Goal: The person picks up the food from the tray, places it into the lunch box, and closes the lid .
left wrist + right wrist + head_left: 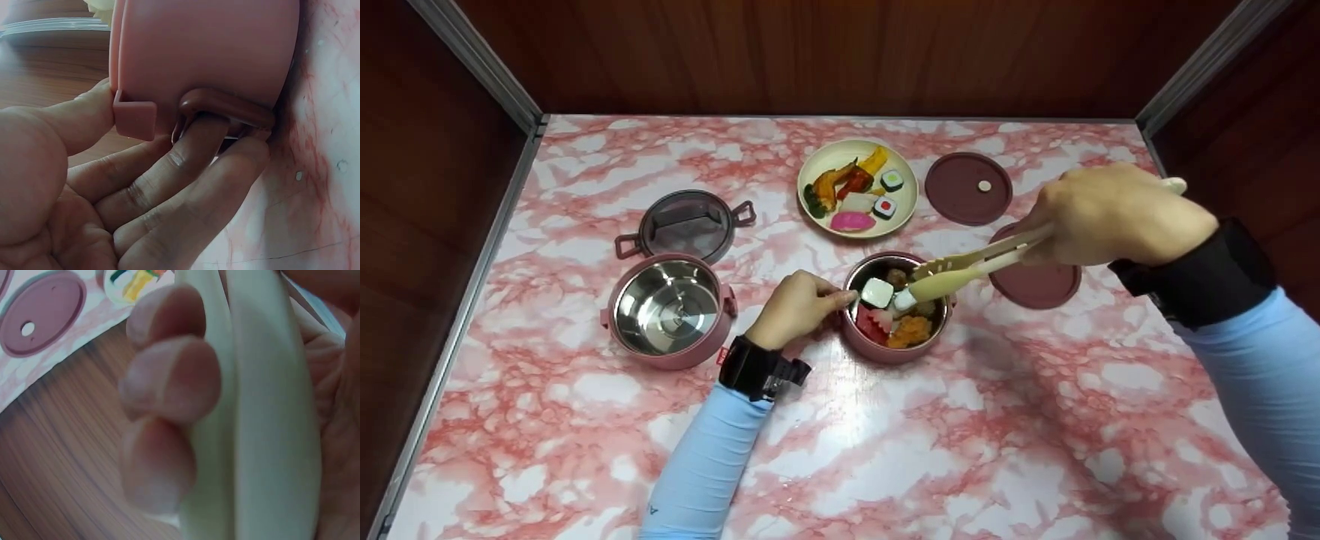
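My left hand (795,309) holds the pink food pot (877,352) by its left side. In the left wrist view its fingers hook into the brown side handle (230,107), with the thumb at the rim. My right hand (1117,214) grips cream tongs (952,282), fingers wrapped round both arms in the right wrist view. The tongs' tips reach down into the pot, at a small white piece (904,299). Also inside lie a white-topped sushi roll (877,292), a red and pink piece (874,324), orange food (911,331) and a brown ball (896,278).
A second pink pot (669,311), holding nothing, stands left, with a dark see-through lid (690,225) behind it. A cream plate (810,169) of sushi and vegetables sits at the back. Two maroon discs (960,195) lie to the right. Wooden walls (840,60) enclose the marbled table.
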A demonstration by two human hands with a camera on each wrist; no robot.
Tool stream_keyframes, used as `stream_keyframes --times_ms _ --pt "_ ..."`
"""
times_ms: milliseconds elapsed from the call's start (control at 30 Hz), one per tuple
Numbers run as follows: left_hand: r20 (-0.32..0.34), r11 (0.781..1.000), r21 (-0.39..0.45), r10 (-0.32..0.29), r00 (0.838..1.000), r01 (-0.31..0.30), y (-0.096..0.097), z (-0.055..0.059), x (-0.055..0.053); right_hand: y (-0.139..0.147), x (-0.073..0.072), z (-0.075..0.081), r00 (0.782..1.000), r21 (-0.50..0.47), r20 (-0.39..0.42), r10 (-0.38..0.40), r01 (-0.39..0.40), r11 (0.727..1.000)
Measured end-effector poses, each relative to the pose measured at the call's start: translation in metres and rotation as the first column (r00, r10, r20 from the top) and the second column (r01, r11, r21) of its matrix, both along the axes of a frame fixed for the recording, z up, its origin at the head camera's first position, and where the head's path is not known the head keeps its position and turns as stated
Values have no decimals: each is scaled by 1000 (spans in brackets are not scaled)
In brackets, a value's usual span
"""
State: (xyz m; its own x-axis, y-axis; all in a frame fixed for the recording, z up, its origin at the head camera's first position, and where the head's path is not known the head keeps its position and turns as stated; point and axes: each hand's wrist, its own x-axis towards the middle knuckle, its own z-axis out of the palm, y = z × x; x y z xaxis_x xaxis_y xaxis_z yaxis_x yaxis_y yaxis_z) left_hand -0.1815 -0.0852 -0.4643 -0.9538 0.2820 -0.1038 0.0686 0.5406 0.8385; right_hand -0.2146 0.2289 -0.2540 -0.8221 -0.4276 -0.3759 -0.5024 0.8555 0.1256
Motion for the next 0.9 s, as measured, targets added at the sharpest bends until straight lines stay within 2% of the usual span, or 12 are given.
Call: stream_keyframes --times_ms 133,533,733,900 --pt "1 1000 -4 3 1000 -3 0 0 0 -1 -1 0 1000 1 -15 5 -5 1000" --pt "12 1000 10 9 1000 -9 -1 1 1 10 -7 -5 996 -118 -81 -25 16 993" --pt "10 1000 -8 6 1000 -6 0 0 1 16 -11 -18 991 -220 -121 -49 22 975" --pt "-2 999 -34 9 1000 -9 0 0 -1 23 -17 -36 986 -316 -132 -97 51 947"
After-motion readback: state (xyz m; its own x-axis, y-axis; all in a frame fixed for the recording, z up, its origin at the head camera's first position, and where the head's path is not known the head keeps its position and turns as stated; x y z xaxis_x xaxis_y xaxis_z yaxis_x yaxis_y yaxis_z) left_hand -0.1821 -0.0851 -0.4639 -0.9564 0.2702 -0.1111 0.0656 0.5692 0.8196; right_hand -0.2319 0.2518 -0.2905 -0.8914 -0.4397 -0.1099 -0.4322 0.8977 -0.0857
